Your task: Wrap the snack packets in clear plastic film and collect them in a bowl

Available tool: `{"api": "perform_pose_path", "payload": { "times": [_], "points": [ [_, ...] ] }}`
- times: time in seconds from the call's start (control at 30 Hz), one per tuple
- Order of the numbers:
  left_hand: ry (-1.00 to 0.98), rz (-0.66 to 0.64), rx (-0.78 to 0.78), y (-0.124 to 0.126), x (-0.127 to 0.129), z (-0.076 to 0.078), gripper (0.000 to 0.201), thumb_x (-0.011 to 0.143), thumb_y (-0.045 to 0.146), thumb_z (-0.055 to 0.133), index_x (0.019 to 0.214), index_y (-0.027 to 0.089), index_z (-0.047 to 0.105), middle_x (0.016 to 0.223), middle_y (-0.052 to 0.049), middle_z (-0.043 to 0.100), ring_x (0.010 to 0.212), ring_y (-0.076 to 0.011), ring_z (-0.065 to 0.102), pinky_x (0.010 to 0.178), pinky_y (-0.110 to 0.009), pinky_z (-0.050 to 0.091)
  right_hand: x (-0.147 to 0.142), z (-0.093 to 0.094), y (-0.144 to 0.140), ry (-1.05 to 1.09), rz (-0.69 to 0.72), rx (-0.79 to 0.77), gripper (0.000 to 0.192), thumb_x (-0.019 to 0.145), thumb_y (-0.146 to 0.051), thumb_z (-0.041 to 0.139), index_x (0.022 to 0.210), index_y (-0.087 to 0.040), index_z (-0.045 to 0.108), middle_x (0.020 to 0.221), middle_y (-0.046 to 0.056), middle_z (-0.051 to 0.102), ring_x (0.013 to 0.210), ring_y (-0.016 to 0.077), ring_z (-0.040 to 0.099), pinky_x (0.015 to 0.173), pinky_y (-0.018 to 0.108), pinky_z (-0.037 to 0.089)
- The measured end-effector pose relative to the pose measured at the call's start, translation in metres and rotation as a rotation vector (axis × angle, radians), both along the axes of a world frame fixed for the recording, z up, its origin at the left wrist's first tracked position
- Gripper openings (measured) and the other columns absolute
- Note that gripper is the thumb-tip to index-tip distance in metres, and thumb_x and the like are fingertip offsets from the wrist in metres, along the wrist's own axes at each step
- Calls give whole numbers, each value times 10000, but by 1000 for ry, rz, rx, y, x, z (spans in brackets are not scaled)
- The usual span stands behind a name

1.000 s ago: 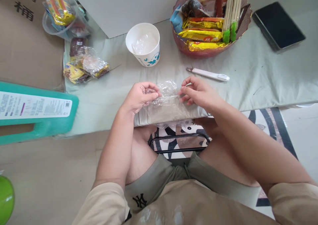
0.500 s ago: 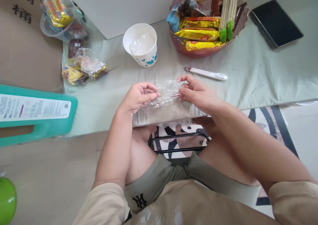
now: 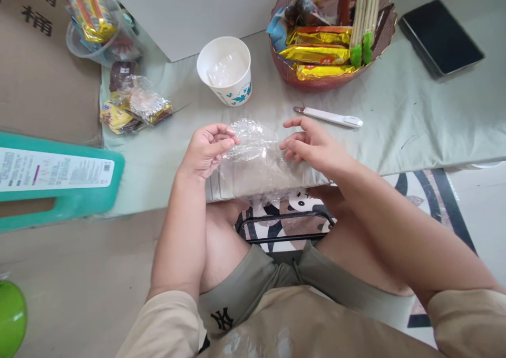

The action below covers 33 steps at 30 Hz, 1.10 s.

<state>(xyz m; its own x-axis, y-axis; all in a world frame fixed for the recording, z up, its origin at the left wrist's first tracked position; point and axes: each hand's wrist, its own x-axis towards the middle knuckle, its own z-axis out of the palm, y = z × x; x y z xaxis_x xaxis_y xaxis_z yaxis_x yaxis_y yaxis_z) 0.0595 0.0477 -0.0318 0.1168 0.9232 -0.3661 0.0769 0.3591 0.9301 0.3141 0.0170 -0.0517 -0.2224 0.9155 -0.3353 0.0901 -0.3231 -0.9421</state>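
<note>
A crumpled clear plastic bag (image 3: 255,155) lies over the near edge of the pale green cloth-covered table (image 3: 415,121). My left hand (image 3: 205,150) pinches the bag's left upper edge between thumb and fingers. My right hand (image 3: 312,144) hovers at the bag's right side with fingers spread, its fingertips at or just off the plastic. A white paper cup (image 3: 225,76) with blue print stands just beyond the bag, with clear plastic inside it.
A white utility knife (image 3: 330,117) lies right of the cup. A red basket (image 3: 316,81) holds yellow snack packs and skewers. A dark tablet (image 3: 440,36) lies far right. Wrapped snacks (image 3: 134,107), a clear tub (image 3: 95,41) and a teal stool (image 3: 59,181) are at left.
My right hand has let go of the bag's edge and spread its fingers. My left hand has pulled its side of the bag leftward, so the plastic has spread wider.
</note>
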Motion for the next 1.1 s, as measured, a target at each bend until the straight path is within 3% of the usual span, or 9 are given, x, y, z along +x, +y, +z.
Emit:
{"api": "perform_pose_path", "payload": {
  "times": [0.2, 0.3, 0.37, 0.5, 0.63, 0.77, 0.9, 1.03, 1.1],
  "points": [
    [-49, -19, 10, -3, 2, 0, 355, 510, 287, 833, 768, 216, 600, 693, 22, 699, 385, 0, 250, 352, -197, 119, -3, -6, -4, 62, 2, 39, 718, 637, -325, 902, 1244, -259, 523, 1210, 83, 654, 1102, 235, 673, 892, 397, 620],
    [-100, -87, -5, -8, 4, 2, 396, 505, 326, 869, 774, 221, 597, 682, 32, 679, 368, 9, 216, 358, -213, 89, -8, -4, -4, 208, 40, -34, 853, 604, -281, 925, 1334, -280, 484, 1160, 57, 692, 1108, 227, 700, 946, 399, 613],
    [-137, -127, -6, -11, 4, 3, 411, 508, 354, 892, 762, 222, 597, 662, 35, 667, 361, 9, 206, 364, -223, 73, -12, 0, -4, 279, 167, -135, 768, 621, -265, 910, 1287, -260, 527, 985, 16, 729, 924, 192, 729, 830, 351, 619],
    [-220, -131, 36, -7, 1, 1, 426, 533, 482, 888, 774, 232, 641, 666, 14, 692, 388, -30, 346, 385, -225, 208, -15, 7, -5, 255, 333, -142, 242, 707, -255, 821, 837, -199, 625, 687, -20, 663, 654, 123, 642, 659, 269, 546],
    [-348, -30, 71, -3, 4, -3, 574, 565, 588, 864, 1012, 264, 708, 872, -13, 767, 795, -160, 721, 625, -237, 504, -15, 6, -4, 228, 152, -16, 215, 740, -308, 780, 794, -206, 598, 726, -12, 671, 656, 124, 651, 651, 267, 537],
    [-352, 11, 24, -11, 25, -5, 692, 714, 770, 711, 1182, 263, 669, 1229, -80, 764, 1254, -274, 690, 839, -318, 593, -15, -1, 3, 189, -116, 88, 262, 784, -370, 742, 845, -237, 525, 979, 16, 731, 809, 159, 719, 671, 280, 561],
    [-301, -148, -42, -18, 47, -15, 576, 684, 503, 864, 1143, 211, 676, 1278, -115, 759, 1251, -285, 711, 967, -363, 608, -13, -3, 8, 121, -270, 202, 261, 839, -378, 704, 912, -263, 481, 1122, 28, 712, 1004, 182, 728, 779, 308, 594],
    [-109, -30, 56, -13, 50, -26, 202, 811, 219, 721, 1005, 163, 703, 1126, -90, 809, 1001, -195, 791, 870, -303, 639, -8, -3, 7, 185, -194, 167, 425, 757, -326, 801, 1053, -284, 499, 1196, 31, 704, 1020, 183, 723, 819, 318, 606],
    [-121, -4, 140, -9, 46, -28, 170, 847, 186, 659, 1007, 174, 714, 1142, -62, 811, 967, -168, 797, 842, -273, 645, -7, -3, 6, 200, -117, 70, 491, 710, -291, 844, 1074, -276, 514, 1118, 22, 723, 900, 166, 723, 748, 300, 602]
  ]
}}
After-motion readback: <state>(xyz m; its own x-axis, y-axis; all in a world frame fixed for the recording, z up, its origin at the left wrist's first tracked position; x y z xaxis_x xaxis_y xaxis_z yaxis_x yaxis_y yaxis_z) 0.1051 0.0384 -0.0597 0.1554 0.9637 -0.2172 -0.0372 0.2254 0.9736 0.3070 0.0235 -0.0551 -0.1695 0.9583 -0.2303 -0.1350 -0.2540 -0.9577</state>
